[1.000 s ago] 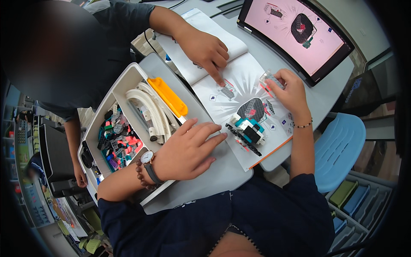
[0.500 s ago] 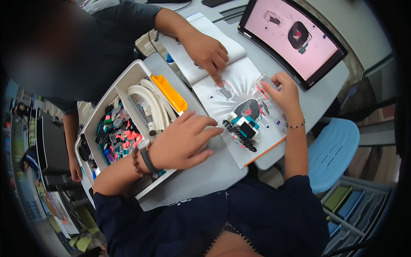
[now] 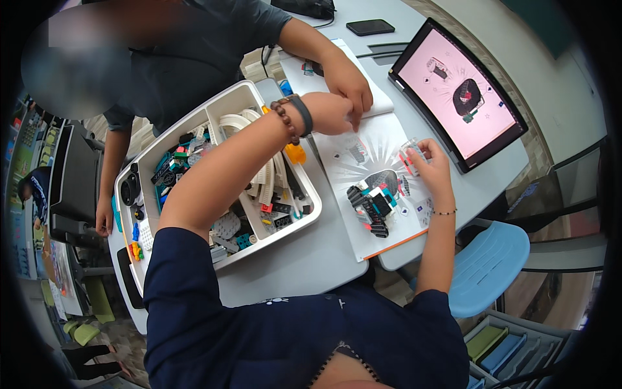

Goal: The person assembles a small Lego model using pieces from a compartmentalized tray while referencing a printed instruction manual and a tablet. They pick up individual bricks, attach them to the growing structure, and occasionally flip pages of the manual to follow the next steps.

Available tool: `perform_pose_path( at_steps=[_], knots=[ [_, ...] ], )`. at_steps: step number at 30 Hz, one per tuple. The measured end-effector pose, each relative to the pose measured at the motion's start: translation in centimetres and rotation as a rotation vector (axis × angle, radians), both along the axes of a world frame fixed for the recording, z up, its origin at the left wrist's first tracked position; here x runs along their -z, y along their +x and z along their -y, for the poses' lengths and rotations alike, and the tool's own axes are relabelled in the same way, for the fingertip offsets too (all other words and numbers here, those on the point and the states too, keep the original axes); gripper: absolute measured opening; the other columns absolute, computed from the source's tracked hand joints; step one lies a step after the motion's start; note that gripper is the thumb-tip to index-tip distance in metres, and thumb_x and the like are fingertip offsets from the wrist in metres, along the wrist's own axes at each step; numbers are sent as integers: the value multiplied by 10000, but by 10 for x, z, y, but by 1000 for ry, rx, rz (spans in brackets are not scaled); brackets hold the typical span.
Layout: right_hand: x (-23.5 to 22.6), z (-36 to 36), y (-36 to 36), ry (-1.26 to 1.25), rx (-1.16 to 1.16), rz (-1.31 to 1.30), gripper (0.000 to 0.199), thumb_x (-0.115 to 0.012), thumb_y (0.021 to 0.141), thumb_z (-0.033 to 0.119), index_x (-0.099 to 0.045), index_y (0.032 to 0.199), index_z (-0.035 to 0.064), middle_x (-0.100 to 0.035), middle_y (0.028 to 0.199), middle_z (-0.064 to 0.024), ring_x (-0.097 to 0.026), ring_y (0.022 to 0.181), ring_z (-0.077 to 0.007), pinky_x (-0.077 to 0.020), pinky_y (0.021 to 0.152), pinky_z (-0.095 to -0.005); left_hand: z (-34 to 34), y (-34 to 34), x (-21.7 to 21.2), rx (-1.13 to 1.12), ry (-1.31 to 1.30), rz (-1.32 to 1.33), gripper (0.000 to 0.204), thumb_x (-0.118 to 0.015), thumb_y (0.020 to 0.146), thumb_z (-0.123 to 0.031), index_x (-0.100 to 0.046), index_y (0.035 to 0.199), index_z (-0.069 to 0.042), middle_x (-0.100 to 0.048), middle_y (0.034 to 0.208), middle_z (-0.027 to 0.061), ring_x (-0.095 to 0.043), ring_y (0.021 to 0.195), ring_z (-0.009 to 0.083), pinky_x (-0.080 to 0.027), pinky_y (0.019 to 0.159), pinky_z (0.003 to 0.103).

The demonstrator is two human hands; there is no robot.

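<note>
My right hand pinches a small build of grey and coral-pink toy bricks above the right edge of the open instruction booklet. Reaching across the brick box, my left hand hovers over the booklet's fold, against the other person's hand. Its fingers are blurred and partly hidden, so whether they hold anything does not show. On the lower page rests a black, white and teal brick model, apart from both my hands.
A white divided box of loose bricks stands at left under my left arm. A laptop with a pink picture on its screen stands at right. A phone lies at the back. A blue chair stands by the right table edge.
My left hand has gone from above the box's near edge up and away to the booklet beside the other person's hand. My right hand still holds the small brick build. The view has shifted.
</note>
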State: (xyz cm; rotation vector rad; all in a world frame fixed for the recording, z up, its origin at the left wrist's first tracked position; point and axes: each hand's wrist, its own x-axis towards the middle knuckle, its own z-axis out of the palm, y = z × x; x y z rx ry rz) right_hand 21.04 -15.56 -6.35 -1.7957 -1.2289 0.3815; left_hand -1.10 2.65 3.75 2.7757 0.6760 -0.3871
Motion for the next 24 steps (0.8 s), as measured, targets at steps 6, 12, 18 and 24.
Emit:
perform_pose_path(
  at_steps=[6, 12, 18, 24],
  knots=[
    [-4, 1, -1, -34, 4, -9, 320, -727, 772, 292, -588, 851, 14, -560, 730, -41, -477, 647, -120, -421, 584, -278, -10, 7, 17, -100, 38, -29, 567, -547, 844, -312, -424, 1325, -39, -653, 1034, 207, -634, 957, 348, -484, 843, 400],
    [-12, 2, -5, -24, -16, 43, 317, -738, 756, 289, -592, 847, 23, -565, 731, -37, -468, 630, -124, -414, 573, -283, 12, 32, 29, -135, 46, -145, 807, -558, 840, -351, -194, 1412, 87, -666, 952, 225, -657, 863, 355, -512, 773, 400],
    [-12, 3, -6, 5, -2, 113, 311, -738, 755, 284, -607, 855, 20, -591, 746, -46, -481, 634, -123, -420, 573, -277, 24, 43, 42, -142, 214, -211, 870, -580, 818, -324, -139, 1416, 130, -678, 826, 175, -670, 759, 316, -522, 686, 401],
    [-12, 5, -3, 37, 64, -51, 260, -697, 813, 240, -608, 874, 3, -604, 720, -37, -504, 632, -107, -433, 572, -265, 23, 45, 42, -166, 172, -211, 861, -574, 823, -335, -153, 1413, 129, -680, 867, 183, -671, 782, 319, -525, 698, 400]
  ],
)
